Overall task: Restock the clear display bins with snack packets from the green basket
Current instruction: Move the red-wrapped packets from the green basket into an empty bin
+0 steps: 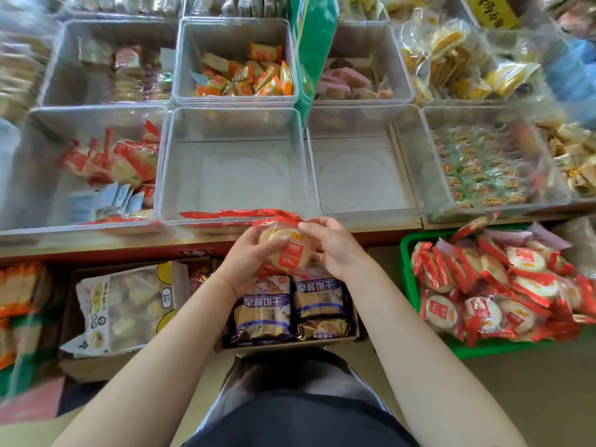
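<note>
1. A snack packet (283, 250), clear with red ends and a red label over round pale crackers, is held in front of the person, just below the near rim of the middle front bin (232, 169).
2. The left hand (248, 256) cups the packet from its left side, fingers (274, 245) curled round its face and edge.
3. The right hand (335, 246) grips it from the right, thumb and fingertips pinching the upper red end of the wrapper.
4. The middle front bin is a clear plastic box; its only visible contents are a few red-ended packets (238, 214) lying flat along its near wall.
5. The clear bin to its right (354, 175) shows a bare floor.
6. The front left bin (80, 175) holds red-and-white packets (122, 159) and a cluster of pale blue ones (106, 201).
7. The front right bin (483, 162) is filled with small green and orange wrapped sweets.
8. Behind, another clear bin (235, 62) holds orange packets (254, 79), and the one beside it holds pink ones (342, 80); a green card (312, 43) stands between them.
9. The green basket (409, 272) sits low at the right, below the edge of the bench, heaped with red-ended cracker packets (503, 285) of the same kind.
10. Directly beneath the hands an open carton (322, 338) holds dark blue biscuit bags (261, 311).
11. To its left a cardboard box (80, 366) carries a large white and yellow bag (125, 308).
</note>
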Demonstrator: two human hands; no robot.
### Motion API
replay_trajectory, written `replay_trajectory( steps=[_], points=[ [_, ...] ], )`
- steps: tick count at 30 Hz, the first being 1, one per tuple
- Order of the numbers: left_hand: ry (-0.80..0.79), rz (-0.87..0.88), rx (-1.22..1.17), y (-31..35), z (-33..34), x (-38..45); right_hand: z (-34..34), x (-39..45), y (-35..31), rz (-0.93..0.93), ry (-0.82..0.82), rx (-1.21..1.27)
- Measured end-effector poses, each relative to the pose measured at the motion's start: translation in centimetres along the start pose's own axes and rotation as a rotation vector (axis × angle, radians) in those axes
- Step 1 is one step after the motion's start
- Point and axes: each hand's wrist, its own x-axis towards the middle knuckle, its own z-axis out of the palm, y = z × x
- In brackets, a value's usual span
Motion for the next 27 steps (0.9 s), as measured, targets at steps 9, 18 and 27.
replay_trajectory(
  steps=[9, 18, 27],
  points=[
    [0.242, 0.127, -0.028, 4.6, -5.8, 1.7, 3.1, 2.6, -3.4, -0.122, -0.069, -0.222],
    [0.501, 0.431, 0.48, 8.4, -14.7, 6.8, 9.3, 11.1, -6.7, -0.456, 0.212, -0.638],
    [0.295, 0.497, 1.518, 7.4, -15.3, 12.4, 11.3, 16.7, -2.6, -0.377, 0.231, -1.112]
  ],
)
